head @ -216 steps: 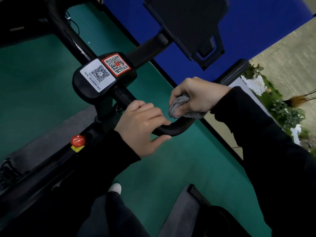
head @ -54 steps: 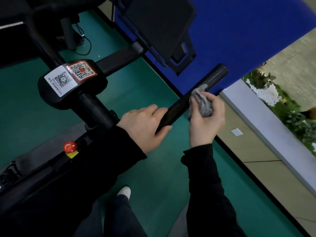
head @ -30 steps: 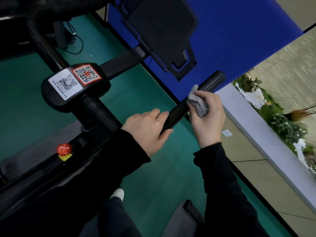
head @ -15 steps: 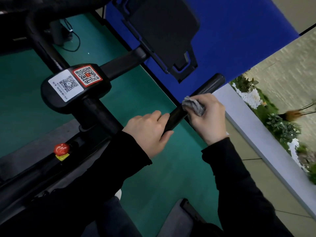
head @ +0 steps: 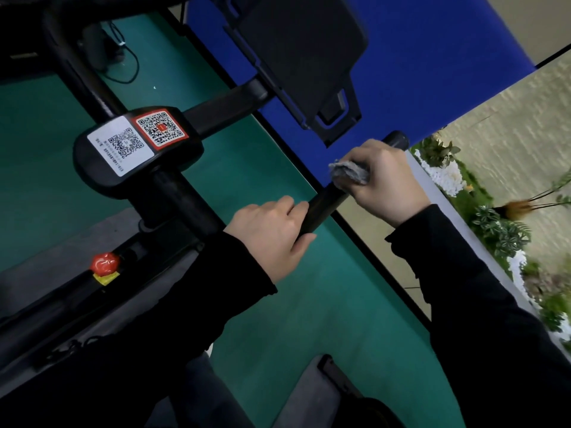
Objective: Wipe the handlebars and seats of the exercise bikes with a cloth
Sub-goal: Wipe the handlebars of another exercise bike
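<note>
A black handlebar (head: pixel 323 203) of the exercise bike runs from the centre up to the right, its end cap showing past my right hand. My left hand (head: pixel 272 234) grips the bar low down, fingers curled over it. My right hand (head: pixel 386 180) is wrapped round the bar higher up with a crumpled grey cloth (head: pixel 349 173) pressed between palm and bar; a bunch of cloth sticks out on the left of the fist.
The bike's black console hub (head: pixel 136 149) carries two QR stickers. A black tablet holder (head: pixel 302 60) stands above the bar. A red knob (head: pixel 104 262) sits on the frame at lower left. Green floor below, a blue wall behind, plants at right.
My right hand has slid with the cloth up the bar toward its end and closed over it from above. My left hand stays in its grip.
</note>
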`<action>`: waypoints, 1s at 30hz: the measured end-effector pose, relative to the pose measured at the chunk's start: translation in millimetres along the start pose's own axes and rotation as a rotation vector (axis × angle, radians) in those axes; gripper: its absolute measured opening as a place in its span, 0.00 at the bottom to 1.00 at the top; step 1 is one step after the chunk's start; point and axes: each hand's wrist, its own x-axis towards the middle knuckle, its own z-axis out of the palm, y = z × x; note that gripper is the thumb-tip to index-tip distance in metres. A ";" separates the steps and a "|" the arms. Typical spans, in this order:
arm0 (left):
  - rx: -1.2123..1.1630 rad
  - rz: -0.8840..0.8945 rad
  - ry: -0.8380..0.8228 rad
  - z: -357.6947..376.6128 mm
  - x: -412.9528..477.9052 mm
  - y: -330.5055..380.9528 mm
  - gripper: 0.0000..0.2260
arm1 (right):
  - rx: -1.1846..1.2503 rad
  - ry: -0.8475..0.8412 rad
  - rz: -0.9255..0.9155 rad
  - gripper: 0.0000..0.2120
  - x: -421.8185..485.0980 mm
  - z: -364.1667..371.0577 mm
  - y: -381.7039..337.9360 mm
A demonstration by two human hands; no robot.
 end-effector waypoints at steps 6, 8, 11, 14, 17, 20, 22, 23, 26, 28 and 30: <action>0.005 0.019 0.011 2.8 -1.0 -1.8 0.23 | 0.259 0.316 0.166 0.06 -20.7 19.1 0.6; 0.008 0.028 0.030 2.0 -1.7 -1.9 0.22 | 0.458 0.480 0.284 0.09 -30.5 29.6 0.4; 0.024 0.027 0.044 0.5 -1.9 -1.2 0.22 | 0.727 0.685 0.441 0.09 -40.3 51.3 -3.7; -0.006 0.026 0.036 -3.6 -1.6 -0.5 0.22 | 0.942 0.854 0.531 0.11 -44.7 72.5 -13.2; -0.021 0.036 0.046 -6.5 -0.9 1.0 0.19 | 1.040 0.970 0.596 0.12 -47.8 93.8 -22.2; -0.042 0.028 0.047 -4.8 -1.0 1.0 0.20 | 1.222 1.038 0.706 0.10 -46.6 107.5 -27.2; -0.039 0.030 0.070 -3.9 -1.0 0.2 0.20 | 1.338 1.085 0.764 0.10 -38.0 105.2 -22.9; -0.032 0.030 0.079 -3.8 -0.7 0.0 0.19 | 1.394 1.107 0.784 0.10 -32.8 102.4 -18.9; 0.019 0.027 0.112 -3.3 0.0 0.6 0.22 | 1.495 1.139 0.783 0.09 -23.1 96.8 -10.7; 0.035 0.030 0.132 -1.8 0.1 0.4 0.23 | 1.515 1.114 0.774 0.09 -26.0 100.5 -17.1; 0.049 0.035 0.148 -0.1 -0.4 0.4 0.23 | 1.600 1.078 0.788 0.09 -33.7 108.1 -28.5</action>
